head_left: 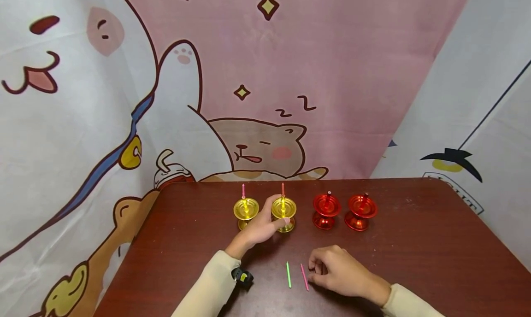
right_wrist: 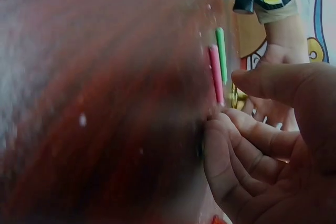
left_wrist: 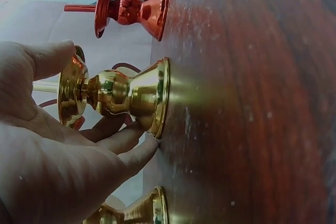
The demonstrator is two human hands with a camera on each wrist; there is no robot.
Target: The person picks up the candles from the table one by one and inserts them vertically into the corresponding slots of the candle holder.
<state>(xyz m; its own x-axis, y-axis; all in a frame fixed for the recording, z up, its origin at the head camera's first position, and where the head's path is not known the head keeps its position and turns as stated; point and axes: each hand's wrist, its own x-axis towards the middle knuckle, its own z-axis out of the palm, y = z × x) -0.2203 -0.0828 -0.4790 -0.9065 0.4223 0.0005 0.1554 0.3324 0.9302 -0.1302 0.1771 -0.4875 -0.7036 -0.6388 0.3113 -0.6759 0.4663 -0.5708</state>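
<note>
My left hand point(head_left: 262, 225) holds the right-hand gold candle holder point(left_wrist: 149, 95), which stands on the table with a red candle point(head_left: 283, 189) upright in its cup. In the left wrist view the thumb is at the dish rim and the fingers lie along the stem and base. Beside it stands another gold candle holder point(head_left: 239, 211) with a pink candle point(head_left: 243, 190) in it. My right hand point(head_left: 344, 274) rests low over the table, fingers loosely curled, holding nothing. Right by its fingertips lies a loose pink candle point(head_left: 304, 277), with a green candle point(head_left: 288, 275) to its left.
Two red candle holders point(head_left: 325, 205) point(head_left: 360, 208) stand to the right of the gold ones, each with a short red tube upright in the middle. A dark wooden table point(head_left: 435, 252) carries everything. Behind its far edge hangs a cartoon-printed cloth point(head_left: 352, 77).
</note>
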